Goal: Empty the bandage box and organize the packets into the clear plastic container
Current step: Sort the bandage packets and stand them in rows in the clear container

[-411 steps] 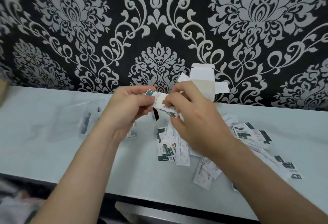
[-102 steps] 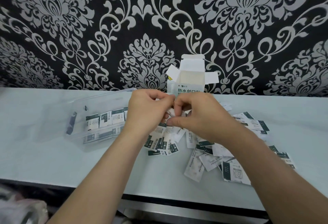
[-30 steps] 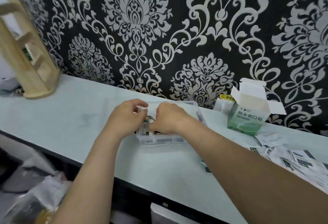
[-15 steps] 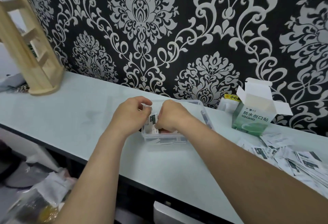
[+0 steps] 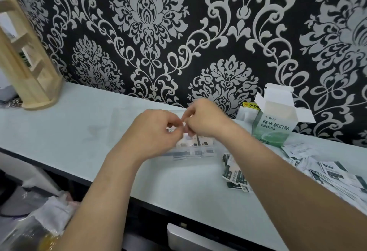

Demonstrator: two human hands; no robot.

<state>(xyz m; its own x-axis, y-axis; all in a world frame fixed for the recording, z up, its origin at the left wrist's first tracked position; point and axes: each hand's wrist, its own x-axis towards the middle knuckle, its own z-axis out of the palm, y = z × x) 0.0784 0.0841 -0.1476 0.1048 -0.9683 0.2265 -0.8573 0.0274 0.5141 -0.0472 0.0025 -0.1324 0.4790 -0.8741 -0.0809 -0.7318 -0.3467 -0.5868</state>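
The clear plastic container sits mid-counter with a row of bandage packets standing inside it. My left hand and my right hand hover just over its left half, fingertips curled and meeting. They pinch a small bunch of packets, mostly hidden by the fingers. The green and white bandage box stands upright to the right with its top flaps open. Loose packets lie scattered at the right, and a small heap lies beside my right forearm.
A wooden rack stands at the far left against the patterned wall. A small white item with a yellow label sits behind the box. The counter's front edge runs below my arms, with plastic bags underneath at left.
My hands went from the loose pile to the container with packets. Over the last second they stay there and have risen slightly above it, fingertips still together.
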